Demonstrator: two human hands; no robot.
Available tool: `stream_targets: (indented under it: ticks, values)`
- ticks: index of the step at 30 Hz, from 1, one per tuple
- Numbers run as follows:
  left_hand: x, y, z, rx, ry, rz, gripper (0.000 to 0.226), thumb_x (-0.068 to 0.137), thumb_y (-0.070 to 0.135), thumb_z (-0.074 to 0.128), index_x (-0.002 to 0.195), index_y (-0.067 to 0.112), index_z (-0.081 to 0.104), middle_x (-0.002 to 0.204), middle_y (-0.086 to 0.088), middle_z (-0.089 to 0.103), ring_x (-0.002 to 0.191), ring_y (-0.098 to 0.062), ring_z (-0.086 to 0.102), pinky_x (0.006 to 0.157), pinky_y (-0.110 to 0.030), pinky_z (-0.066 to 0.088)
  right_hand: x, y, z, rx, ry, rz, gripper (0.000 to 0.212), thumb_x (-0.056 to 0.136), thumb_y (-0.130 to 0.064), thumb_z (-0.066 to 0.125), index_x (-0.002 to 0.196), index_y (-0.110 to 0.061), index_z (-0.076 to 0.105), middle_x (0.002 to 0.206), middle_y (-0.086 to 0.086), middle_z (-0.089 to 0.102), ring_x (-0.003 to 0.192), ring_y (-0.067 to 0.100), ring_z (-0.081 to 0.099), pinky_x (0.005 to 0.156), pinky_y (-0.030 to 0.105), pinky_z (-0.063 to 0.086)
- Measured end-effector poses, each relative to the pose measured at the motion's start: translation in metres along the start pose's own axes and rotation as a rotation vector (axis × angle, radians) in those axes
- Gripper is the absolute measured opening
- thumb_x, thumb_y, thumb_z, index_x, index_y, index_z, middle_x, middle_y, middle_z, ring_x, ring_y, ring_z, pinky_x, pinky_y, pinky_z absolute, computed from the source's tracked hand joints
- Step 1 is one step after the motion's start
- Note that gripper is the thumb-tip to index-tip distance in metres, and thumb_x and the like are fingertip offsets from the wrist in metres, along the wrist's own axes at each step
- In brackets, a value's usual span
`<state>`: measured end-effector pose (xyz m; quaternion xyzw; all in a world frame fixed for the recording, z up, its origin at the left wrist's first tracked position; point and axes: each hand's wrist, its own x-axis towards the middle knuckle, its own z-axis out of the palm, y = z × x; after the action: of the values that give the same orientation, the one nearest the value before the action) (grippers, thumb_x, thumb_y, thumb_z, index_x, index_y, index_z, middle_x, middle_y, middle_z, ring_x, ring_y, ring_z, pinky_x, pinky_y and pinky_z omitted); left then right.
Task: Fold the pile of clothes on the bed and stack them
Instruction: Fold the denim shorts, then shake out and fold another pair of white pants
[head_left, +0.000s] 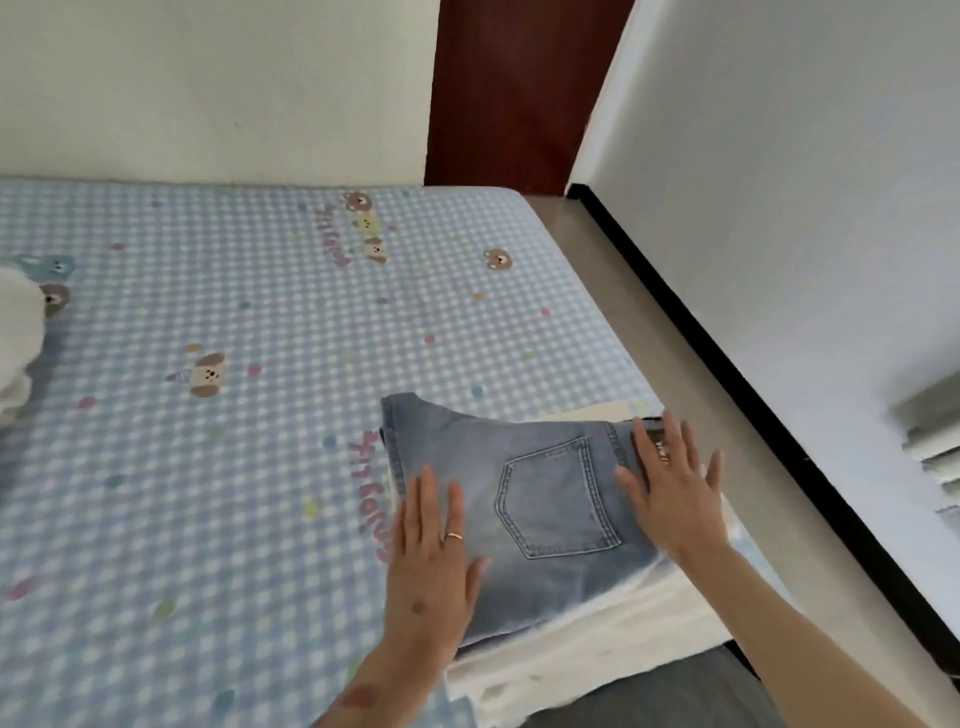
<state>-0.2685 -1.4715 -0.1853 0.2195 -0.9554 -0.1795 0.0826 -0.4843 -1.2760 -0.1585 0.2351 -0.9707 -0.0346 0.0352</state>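
— Step in hand? Folded denim jeans (519, 499) lying atop a stack of white folded clothes (582, 639) at the near right corner of the bed (208, 467). Left hand (431, 561) flat on the left edge, fingers straight, gripping nothing. Right hand (675, 493) spread wide by the waistband, likewise pressing down, holding nothing.

— So, smoothing and squaring the fold, by the look of it?

— Probably. Next: reaching well across to the white garments (15, 343) at the far left edge, mostly out of frame. Calling for a lift clear of the stack, then a flat spread on the checked sheet.
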Motion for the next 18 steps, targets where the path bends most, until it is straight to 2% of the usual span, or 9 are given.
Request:
stream_targets:
  ticks: [2, 4, 6, 7, 9, 12, 13, 16, 18]
  values:
    - [0.016, -0.007, 0.01, 0.076, -0.035, 0.102, 0.09, 0.075, 0.059, 0.061, 0.142, 0.005, 0.037, 0.15, -0.024, 0.028, 0.139, -0.039, 0.027, 0.113, -0.051, 0.027, -0.001, -0.004, 0.014, -0.065, -0.064, -0.066, 0.072, 0.088, -0.068, 0.006, 0.151, -0.032, 0.008, 0.161, 0.006, 0.002, 0.147, 0.03, 0.003, 0.112, 0.061, 0.009]
    - [0.039, -0.017, 0.017, 0.151, -0.142, 0.136, 0.096, 0.08, 0.07, 0.043, 0.149, 0.012, 0.011, 0.157, -0.019, 0.002, 0.145, -0.035, -0.001, 0.118, -0.049, 0.008, 0.003, 0.002, 0.029, -0.085, -0.135, -0.059, 0.076, 0.084, -0.073, -0.005, 0.15, -0.035, -0.005, 0.161, 0.003, -0.009, 0.148, 0.027, -0.005, 0.114, 0.061, 0.008]
    - [0.051, -0.028, 0.039, 0.169, -0.246, 0.169, 0.096, 0.08, 0.078, 0.026, 0.145, 0.022, -0.017, 0.155, -0.013, -0.024, 0.139, -0.028, -0.031, 0.116, -0.044, -0.014, 0.007, 0.012, 0.045, -0.047, -0.171, -0.043, 0.076, 0.081, -0.073, -0.002, 0.147, -0.036, -0.015, 0.16, 0.001, -0.014, 0.148, 0.025, -0.006, 0.116, 0.059, 0.01]
    - [0.049, -0.031, 0.051, 0.17, -0.295, 0.177, 0.095, 0.078, 0.08, 0.02, 0.142, 0.026, -0.024, 0.154, -0.012, -0.028, 0.136, -0.026, -0.036, 0.115, -0.044, -0.018, 0.006, 0.016, 0.054, -0.015, -0.178, -0.036, 0.076, 0.082, -0.074, 0.0, 0.146, -0.036, -0.016, 0.16, 0.001, -0.013, 0.148, 0.025, -0.006, 0.116, 0.058, 0.012]
    - [0.042, -0.032, 0.075, 0.14, -0.334, 0.158, 0.097, 0.075, 0.083, 0.013, 0.145, 0.026, -0.02, 0.155, -0.015, -0.023, 0.138, -0.029, -0.03, 0.114, -0.046, -0.017, 0.001, 0.022, 0.07, 0.038, -0.167, -0.023, 0.076, 0.085, -0.074, 0.004, 0.148, -0.034, -0.011, 0.161, 0.001, -0.009, 0.148, 0.023, -0.005, 0.117, 0.055, 0.014]
    - [0.033, -0.033, 0.108, 0.096, -0.334, 0.134, 0.097, 0.079, 0.081, 0.018, 0.151, 0.017, 0.012, 0.156, -0.021, 0.006, 0.143, -0.038, 0.003, 0.113, -0.052, 0.002, -0.003, 0.027, 0.096, 0.146, -0.137, -0.039, 0.073, 0.088, -0.065, 0.012, 0.152, -0.031, 0.005, 0.161, 0.0, -0.002, 0.148, 0.02, -0.002, 0.117, 0.052, 0.016]
    - [0.033, -0.034, 0.117, 0.104, -0.298, 0.153, 0.097, 0.079, 0.081, 0.018, 0.151, 0.017, 0.011, 0.156, -0.02, 0.005, 0.143, -0.038, 0.003, 0.114, -0.056, 0.002, -0.003, 0.03, 0.1, 0.173, -0.136, -0.037, 0.072, 0.088, -0.063, 0.014, 0.152, -0.031, 0.007, 0.161, -0.001, -0.003, 0.148, 0.019, -0.001, 0.118, 0.05, 0.014]
    - [0.041, -0.038, 0.121, 0.032, -0.422, 0.127, 0.097, 0.077, 0.082, 0.015, 0.147, 0.024, -0.021, 0.151, -0.012, -0.032, 0.139, -0.027, -0.03, 0.115, -0.051, -0.013, 0.0, 0.029, 0.106, 0.167, -0.147, -0.032, 0.068, 0.091, -0.064, 0.014, 0.151, -0.036, -0.001, 0.16, -0.006, -0.008, 0.148, 0.017, -0.003, 0.119, 0.046, 0.009]
    - [0.042, -0.033, 0.109, 0.034, -0.46, 0.121, 0.094, 0.082, 0.077, 0.019, 0.145, 0.023, -0.024, 0.147, -0.009, -0.038, 0.136, -0.024, -0.036, 0.115, -0.046, -0.016, 0.0, 0.024, 0.092, 0.123, -0.202, 0.012, 0.064, 0.096, -0.059, 0.017, 0.151, -0.034, -0.004, 0.16, -0.004, -0.01, 0.148, 0.017, -0.005, 0.119, 0.05, 0.009]
